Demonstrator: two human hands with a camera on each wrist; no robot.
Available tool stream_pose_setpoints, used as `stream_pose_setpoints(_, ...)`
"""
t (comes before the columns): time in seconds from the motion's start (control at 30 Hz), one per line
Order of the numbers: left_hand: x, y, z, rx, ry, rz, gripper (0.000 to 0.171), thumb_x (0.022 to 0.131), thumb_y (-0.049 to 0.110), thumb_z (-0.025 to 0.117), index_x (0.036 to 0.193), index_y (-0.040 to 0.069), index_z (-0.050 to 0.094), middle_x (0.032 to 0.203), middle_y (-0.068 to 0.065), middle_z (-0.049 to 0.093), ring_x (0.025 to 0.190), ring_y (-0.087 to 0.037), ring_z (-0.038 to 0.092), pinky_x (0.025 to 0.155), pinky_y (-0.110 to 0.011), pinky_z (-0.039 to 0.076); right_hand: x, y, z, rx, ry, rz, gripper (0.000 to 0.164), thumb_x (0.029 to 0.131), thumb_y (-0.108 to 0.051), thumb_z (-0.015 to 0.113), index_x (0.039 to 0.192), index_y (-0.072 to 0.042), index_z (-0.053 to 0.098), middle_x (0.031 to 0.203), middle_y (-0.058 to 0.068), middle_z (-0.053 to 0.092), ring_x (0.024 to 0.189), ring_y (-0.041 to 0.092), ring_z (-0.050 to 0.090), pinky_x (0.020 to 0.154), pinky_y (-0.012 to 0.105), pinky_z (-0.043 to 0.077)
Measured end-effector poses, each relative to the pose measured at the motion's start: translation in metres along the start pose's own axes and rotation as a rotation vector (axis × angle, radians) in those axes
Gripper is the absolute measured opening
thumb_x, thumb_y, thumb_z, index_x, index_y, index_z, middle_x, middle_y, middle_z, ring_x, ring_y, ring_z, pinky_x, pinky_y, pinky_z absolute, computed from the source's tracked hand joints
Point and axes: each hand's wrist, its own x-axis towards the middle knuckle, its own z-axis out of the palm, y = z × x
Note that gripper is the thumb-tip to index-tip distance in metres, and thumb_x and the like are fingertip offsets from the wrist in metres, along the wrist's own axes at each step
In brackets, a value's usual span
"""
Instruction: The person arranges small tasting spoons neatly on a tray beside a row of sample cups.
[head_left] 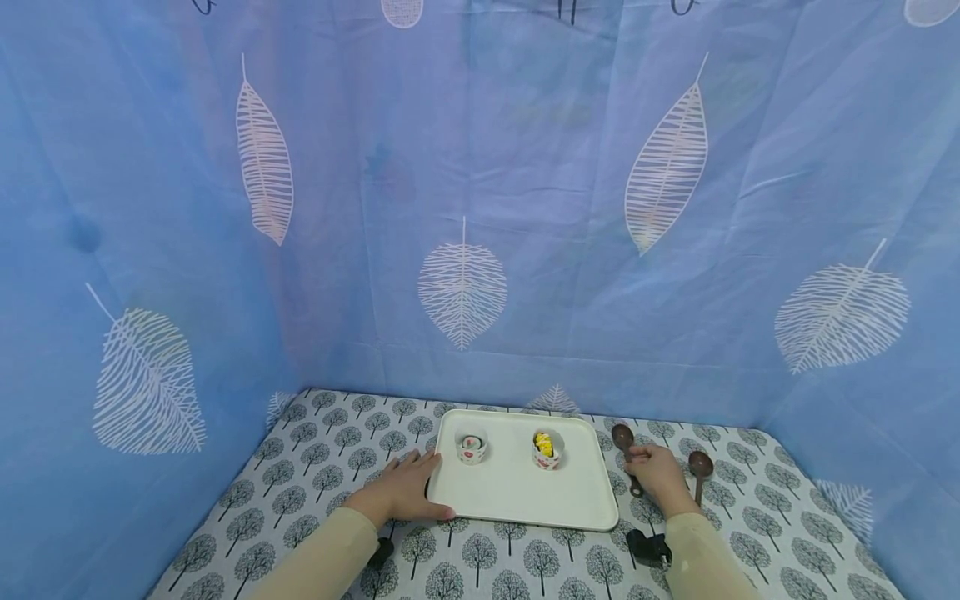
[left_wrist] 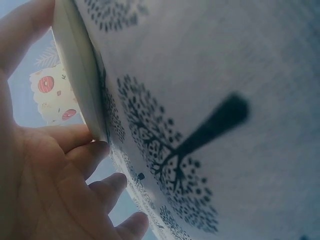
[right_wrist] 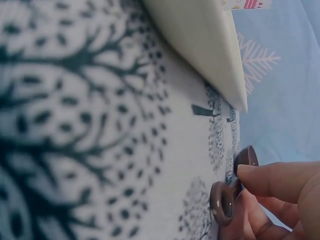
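My left hand (head_left: 405,487) rests at the near left corner of a cream tray (head_left: 517,500), fingers spread and fairly straight, thumb along the front edge. In the left wrist view its fingertips (left_wrist: 82,135) touch the tray's rim. On the tray stand two small patterned paper cups: the left cup (head_left: 472,455) holds a round white and green piece, the right cup (head_left: 547,458) a yellow-topped one. Right of the tray, my right hand (head_left: 662,477) pinches the handle of a brown spoon (head_left: 622,437) between thumb and fingers. The handle's ringed end (right_wrist: 222,202) shows in the right wrist view.
A second brown spoon (head_left: 701,465) lies just right of my right hand. Tree-patterned cloth (head_left: 480,558) covers the table. Blue curtains (head_left: 555,292) with white leaf prints hang behind it and at both sides.
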Motion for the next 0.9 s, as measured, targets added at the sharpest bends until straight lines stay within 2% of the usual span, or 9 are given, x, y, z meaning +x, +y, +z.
stream_pose_setpoints(0.27, -0.0016, 0.002, -0.0018, 0.002, 0.01, 0.002, 0.106, 0.078, 0.063, 0.076, 0.154, 0.002, 0.036, 0.158, -0.018, 0.036, 0.147, -0.044, 0.026, 0.117, -0.064, 0.018, -0.0023, -0.0021, -0.0006, 0.036, -0.006, 0.012, 0.038, 0.093, 0.001, 0.064, 0.126, 0.015, 0.055, 0.113, 0.032, 0.063, 0.096, 0.04, 0.064, 0.078, 0.047, 0.057)
stream_pose_setpoints(0.57, -0.001, 0.0004, -0.0002, -0.02, 0.0, 0.007, 0.105, 0.079, 0.061, 0.076, 0.155, 0.002, 0.035, 0.159, -0.018, 0.035, 0.147, -0.045, 0.026, 0.117, -0.065, 0.017, -0.0034, -0.001, -0.0018, 0.011, -0.014, 0.006, 0.035, 0.092, 0.0, 0.065, 0.123, 0.015, 0.057, 0.106, 0.03, 0.065, 0.092, 0.038, 0.065, 0.074, 0.046, 0.056)
stream_pose_setpoints(0.9, -0.001, 0.0004, 0.0, -0.016, 0.002, -0.001, 0.105, 0.078, 0.062, 0.076, 0.155, 0.003, 0.034, 0.159, -0.017, 0.034, 0.147, -0.044, 0.025, 0.118, -0.065, 0.016, -0.0089, -0.0051, -0.0066, 0.054, -0.057, 0.002, 0.036, 0.092, 0.003, 0.062, 0.123, 0.018, 0.054, 0.098, 0.024, 0.065, 0.075, 0.022, 0.062, 0.063, 0.036, 0.054)
